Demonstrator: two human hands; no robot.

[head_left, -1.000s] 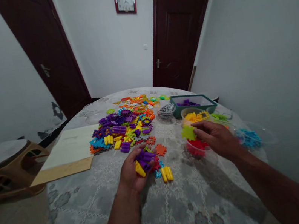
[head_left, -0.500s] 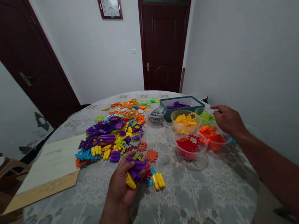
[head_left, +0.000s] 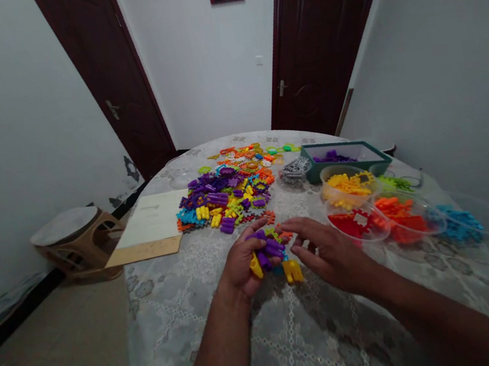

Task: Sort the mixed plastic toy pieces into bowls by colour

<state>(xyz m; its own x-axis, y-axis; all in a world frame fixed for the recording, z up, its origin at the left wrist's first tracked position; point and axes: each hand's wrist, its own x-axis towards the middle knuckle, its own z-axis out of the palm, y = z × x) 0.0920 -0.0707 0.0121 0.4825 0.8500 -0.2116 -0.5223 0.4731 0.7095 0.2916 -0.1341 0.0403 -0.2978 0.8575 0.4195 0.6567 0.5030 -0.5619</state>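
My left hand [head_left: 240,266] is cupped palm up around a small bunch of purple toy building pieces [head_left: 269,250] and a yellow one [head_left: 255,265]. Close on its right, my right hand [head_left: 328,251] reaches across with fingers apart, the fingertips by the held pieces; I see nothing in it. Below those fingertips a yellow ribbed piece [head_left: 293,271] rests on the tablecloth. Behind the hands lies a mixed heap of plastic pieces [head_left: 228,195], mostly purple, yellow, blue and orange. Some small pieces beneath the left hand are partly hidden.
On the right stand clear tubs of yellow [head_left: 349,185], red [head_left: 354,224], orange [head_left: 400,216] and blue pieces [head_left: 460,223]. Behind them are a green-rimmed box [head_left: 349,166] and a tub of grey pieces [head_left: 294,171]. A board [head_left: 151,223] lies left; a stool [head_left: 70,237] stands beyond.
My right hand has come from beside the tubs on the right to my left hand. The left hand keeps its pieces. The view has swung left.
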